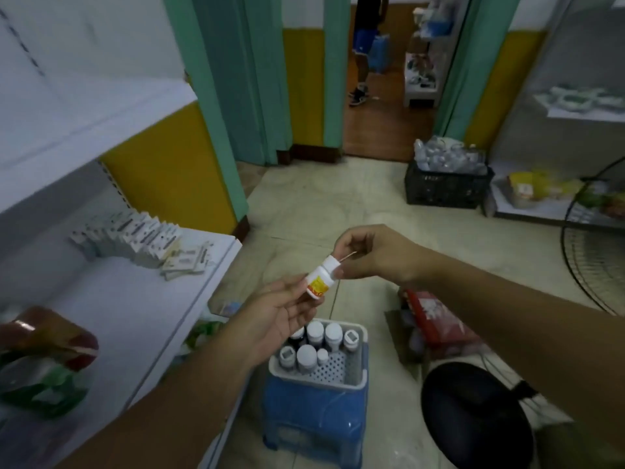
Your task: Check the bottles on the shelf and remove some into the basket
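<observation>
A small white bottle [320, 279] with a yellow and red label is held tilted in mid-air between both hands. My left hand [280, 316] grips its lower body from below. My right hand [365, 253] pinches its white cap from above. Directly beneath sits a white perforated basket [341, 368] on a blue plastic stool [314, 424]. Several white-capped bottles [316, 343] stand upright in the basket's far and left part. The white shelf [142, 299] runs along the left.
Small white boxes [135, 238] stand in a row on the shelf, and coloured packets [44, 360] lie at its near end. A black round stool [473, 414], a red box [436, 319], a black crate of bottles [446, 184] and a fan [595, 252] occupy the floor. A person stands in the doorway [367, 49].
</observation>
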